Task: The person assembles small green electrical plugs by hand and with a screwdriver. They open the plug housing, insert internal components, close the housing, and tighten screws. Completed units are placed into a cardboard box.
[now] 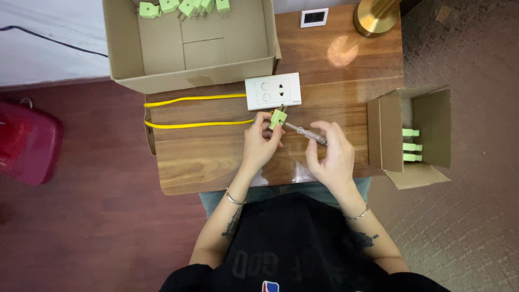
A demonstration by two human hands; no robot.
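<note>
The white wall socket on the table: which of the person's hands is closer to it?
Left. The left hand sits just below the white socket plate, holding a green plug. The right hand is farther, down to its right, holding a screwdriver.

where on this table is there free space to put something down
Bare wood lies left of the left hand, below the yellow cable. Crowded around the white socket, green plug and right hand holding the screwdriver.
</note>
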